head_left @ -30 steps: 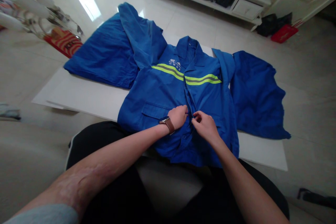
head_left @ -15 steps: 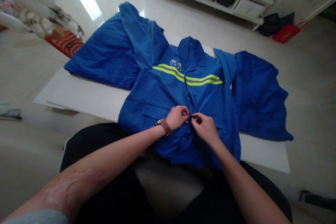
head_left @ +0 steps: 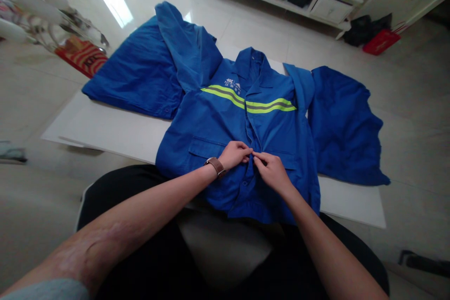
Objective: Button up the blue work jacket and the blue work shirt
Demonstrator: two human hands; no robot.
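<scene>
A blue jacket (head_left: pixel 221 122) with a collar and a yellow-green reflective stripe (head_left: pixel 270 106) lies front up before me. My left hand (head_left: pixel 236 154), with a brown watch strap at the wrist, pinches the jacket's front edge below the stripe. Right beside it, my right hand (head_left: pixel 270 168) pinches the same front opening, the fingertips of both hands nearly touching. A round button (head_left: pixel 245 183) shows on the placket below them. Whatever lies between the fingertips is too small to make out.
Folded blue cloth lies at the left (head_left: pixel 137 75) and more at the right (head_left: pixel 346 126), on a white table (head_left: pixel 105 126). A red KFC bag (head_left: pixel 82 56) is at the upper left, a white cabinet (head_left: pixel 330 9) at the back, a red bag (head_left: pixel 381 42) beside it.
The fingertips of my two hands have come closer together at the jacket's front edge. The whole view has shifted slightly.
</scene>
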